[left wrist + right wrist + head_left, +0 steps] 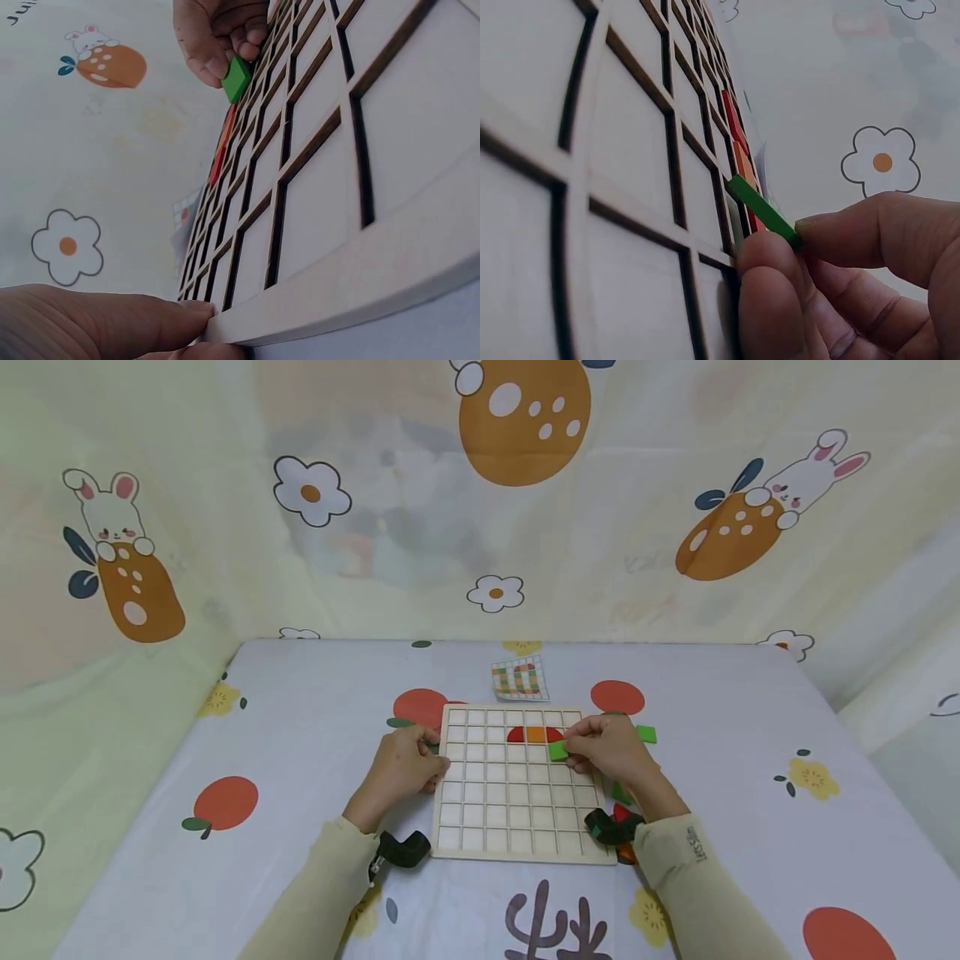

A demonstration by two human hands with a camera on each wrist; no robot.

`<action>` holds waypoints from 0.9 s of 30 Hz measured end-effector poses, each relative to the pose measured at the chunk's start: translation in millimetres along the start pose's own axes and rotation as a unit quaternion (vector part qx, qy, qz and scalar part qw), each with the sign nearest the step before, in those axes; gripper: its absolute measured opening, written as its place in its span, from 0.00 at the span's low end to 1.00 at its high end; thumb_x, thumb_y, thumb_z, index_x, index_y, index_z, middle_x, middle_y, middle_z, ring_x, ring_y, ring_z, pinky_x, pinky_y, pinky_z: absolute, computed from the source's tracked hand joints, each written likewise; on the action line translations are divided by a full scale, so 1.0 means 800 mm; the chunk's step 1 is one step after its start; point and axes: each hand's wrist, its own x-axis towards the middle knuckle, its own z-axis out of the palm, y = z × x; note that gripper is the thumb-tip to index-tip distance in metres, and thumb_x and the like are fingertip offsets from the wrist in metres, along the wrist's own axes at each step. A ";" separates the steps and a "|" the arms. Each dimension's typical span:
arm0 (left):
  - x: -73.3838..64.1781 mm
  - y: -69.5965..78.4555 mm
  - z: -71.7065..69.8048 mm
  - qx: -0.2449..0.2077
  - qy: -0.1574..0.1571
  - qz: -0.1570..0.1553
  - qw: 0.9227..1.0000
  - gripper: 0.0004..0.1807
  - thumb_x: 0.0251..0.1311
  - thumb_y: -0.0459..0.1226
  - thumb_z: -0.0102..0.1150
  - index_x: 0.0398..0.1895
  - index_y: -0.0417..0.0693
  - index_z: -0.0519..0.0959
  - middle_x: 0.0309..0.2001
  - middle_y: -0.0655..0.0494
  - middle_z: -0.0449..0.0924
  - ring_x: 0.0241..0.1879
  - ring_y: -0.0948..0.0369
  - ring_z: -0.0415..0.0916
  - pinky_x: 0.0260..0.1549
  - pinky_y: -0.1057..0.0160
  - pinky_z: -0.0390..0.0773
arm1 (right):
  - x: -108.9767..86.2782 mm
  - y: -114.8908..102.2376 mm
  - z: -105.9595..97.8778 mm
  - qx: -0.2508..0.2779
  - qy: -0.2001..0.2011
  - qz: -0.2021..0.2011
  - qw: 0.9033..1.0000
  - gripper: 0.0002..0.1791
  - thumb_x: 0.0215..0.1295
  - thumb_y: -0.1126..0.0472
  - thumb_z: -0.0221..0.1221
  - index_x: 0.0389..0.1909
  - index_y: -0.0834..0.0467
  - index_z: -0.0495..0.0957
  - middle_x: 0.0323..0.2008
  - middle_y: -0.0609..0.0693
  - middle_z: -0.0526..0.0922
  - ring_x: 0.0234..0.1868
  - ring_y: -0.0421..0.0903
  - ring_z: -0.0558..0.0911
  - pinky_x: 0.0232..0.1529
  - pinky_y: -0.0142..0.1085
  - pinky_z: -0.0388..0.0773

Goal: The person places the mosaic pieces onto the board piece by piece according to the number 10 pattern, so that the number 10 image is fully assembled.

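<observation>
A pale wooden grid board (495,839) lies flat on the table. My left hand (405,764) grips its left edge, thumb (142,319) on top at the rim and fingers partly hidden below. Between thumb and fingertips, my right hand (611,750) pinches a green square tile (557,751). This tile (765,210) is tilted over the grid, one edge down at a cell. Just behind it, in a row of cells, sit a red rounded piece (515,735), an orange square (536,734) and a second red piece (553,734).
A small card with a coloured grid pattern (520,678) lies behind the board. Right of the board are a loose green tile (647,734), another green piece (621,793) and red and orange pieces (626,854), partly hidden by the right wrist's black camera (611,827).
</observation>
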 end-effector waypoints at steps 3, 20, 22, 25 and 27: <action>0.001 0.001 0.000 -0.004 0.002 0.010 1.000 0.16 0.60 0.29 0.70 0.50 0.33 0.81 0.28 0.50 0.80 0.17 0.62 0.81 0.19 0.66 0.82 | 0.001 0.001 -0.002 0.001 -0.003 -0.009 1.000 0.11 0.69 0.64 0.64 0.46 0.69 0.84 0.29 0.53 0.88 0.26 0.43 0.85 0.31 0.33 0.86; 0.005 0.007 -0.003 0.002 0.002 0.008 1.000 0.16 0.60 0.29 0.70 0.50 0.33 0.80 0.27 0.50 0.81 0.17 0.62 0.81 0.20 0.66 0.82 | 0.002 -0.005 -0.002 -0.034 0.011 -0.004 0.999 0.10 0.69 0.63 0.66 0.43 0.67 0.84 0.28 0.53 0.87 0.27 0.44 0.83 0.31 0.33 0.85; 0.004 0.005 -0.002 0.005 0.001 0.008 1.000 0.15 0.60 0.29 0.70 0.49 0.33 0.80 0.27 0.51 0.81 0.17 0.63 0.81 0.20 0.66 0.81 | -0.001 -0.004 -0.002 -0.044 0.013 -0.007 0.999 0.09 0.69 0.63 0.66 0.41 0.66 0.84 0.27 0.53 0.86 0.26 0.45 0.82 0.31 0.33 0.84; 0.001 0.003 -0.001 0.007 0.000 0.008 1.000 0.15 0.60 0.29 0.70 0.49 0.33 0.81 0.26 0.52 0.81 0.17 0.63 0.80 0.20 0.66 0.81 | -0.006 -0.005 -0.004 -0.048 0.019 -0.009 0.999 0.09 0.69 0.62 0.65 0.41 0.66 0.84 0.26 0.54 0.85 0.26 0.46 0.81 0.31 0.34 0.84; 0.000 0.004 -0.001 0.007 -0.001 0.009 1.000 0.15 0.60 0.29 0.70 0.49 0.32 0.81 0.26 0.51 0.81 0.17 0.63 0.81 0.20 0.66 0.81 | -0.009 -0.007 -0.008 -0.051 0.028 -0.011 0.998 0.09 0.70 0.62 0.64 0.42 0.66 0.84 0.27 0.54 0.85 0.27 0.47 0.81 0.31 0.35 0.84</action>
